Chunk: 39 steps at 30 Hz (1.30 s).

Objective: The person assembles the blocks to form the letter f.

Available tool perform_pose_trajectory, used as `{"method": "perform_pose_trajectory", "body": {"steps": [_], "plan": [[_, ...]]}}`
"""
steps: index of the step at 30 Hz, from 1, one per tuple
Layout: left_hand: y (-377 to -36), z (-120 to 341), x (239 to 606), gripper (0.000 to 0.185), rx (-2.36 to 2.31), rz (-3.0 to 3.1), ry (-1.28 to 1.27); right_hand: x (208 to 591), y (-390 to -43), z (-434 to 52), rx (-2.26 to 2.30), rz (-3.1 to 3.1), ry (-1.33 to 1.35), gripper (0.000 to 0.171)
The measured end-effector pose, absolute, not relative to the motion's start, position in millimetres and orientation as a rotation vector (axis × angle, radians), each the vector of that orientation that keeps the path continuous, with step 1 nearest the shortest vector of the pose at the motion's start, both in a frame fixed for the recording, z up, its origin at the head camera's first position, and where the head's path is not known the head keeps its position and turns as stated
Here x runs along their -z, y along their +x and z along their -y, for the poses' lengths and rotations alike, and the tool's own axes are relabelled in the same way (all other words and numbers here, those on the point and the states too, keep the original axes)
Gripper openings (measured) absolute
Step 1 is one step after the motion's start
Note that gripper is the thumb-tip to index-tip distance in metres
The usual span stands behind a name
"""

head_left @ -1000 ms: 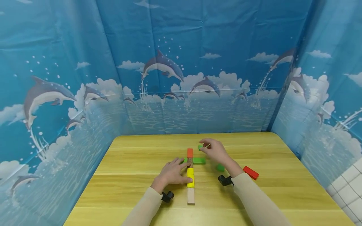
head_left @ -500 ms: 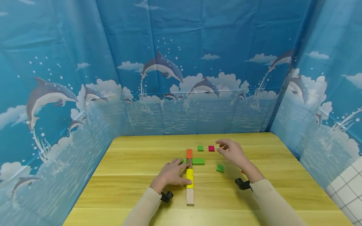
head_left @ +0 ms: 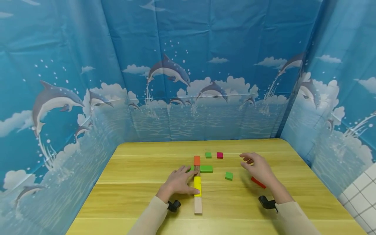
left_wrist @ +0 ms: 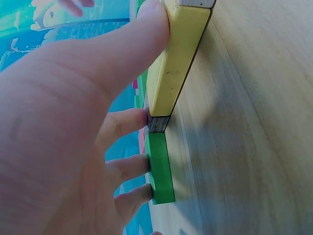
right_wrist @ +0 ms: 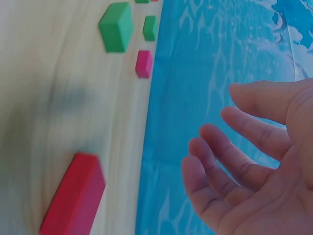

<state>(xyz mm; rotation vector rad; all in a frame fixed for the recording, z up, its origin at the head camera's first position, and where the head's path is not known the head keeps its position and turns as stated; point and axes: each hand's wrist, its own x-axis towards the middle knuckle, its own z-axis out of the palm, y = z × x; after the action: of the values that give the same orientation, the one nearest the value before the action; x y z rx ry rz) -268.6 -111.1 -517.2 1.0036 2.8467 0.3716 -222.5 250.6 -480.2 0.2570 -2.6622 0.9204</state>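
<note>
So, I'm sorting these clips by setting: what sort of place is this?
Probably a screened-off indoor work corner, perhaps in a tiled room: a dolphin-print curtain hangs behind and on both sides of a wood-grain table, and white tiling shows at the right edge.

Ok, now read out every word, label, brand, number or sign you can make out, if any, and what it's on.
None: no readable text in any view.
Blue curtain: printed pictures only, no lettering visible.
Yellow block: dark specks in the left wrist view, too small to identify.
</note>
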Motion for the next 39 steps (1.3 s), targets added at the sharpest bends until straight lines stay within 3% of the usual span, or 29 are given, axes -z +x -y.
{"method": "perform_pose_trajectory", "body": {"steps": [12, 27, 39], "plan": [[-269.4, 110.5, 515.5, 0.095, -0.380, -2.830, 1.007, 501.2, -195.2, -279.8, -0.783, 2.710, 0.172, 0.034], [-271.1, 111.9, 514.3, 0.106, -0.336, -2.805, 0.981, 516.7, -195.7, -290.4, -0.771, 2.850, 0.069, 0.044], [-268.1, 110.4, 511.4, 0.109, -0.322, -2.793, 0.976, 525.0, -193.5, -294.1, -0.743, 2.864, 0.063, 0.040]]}}
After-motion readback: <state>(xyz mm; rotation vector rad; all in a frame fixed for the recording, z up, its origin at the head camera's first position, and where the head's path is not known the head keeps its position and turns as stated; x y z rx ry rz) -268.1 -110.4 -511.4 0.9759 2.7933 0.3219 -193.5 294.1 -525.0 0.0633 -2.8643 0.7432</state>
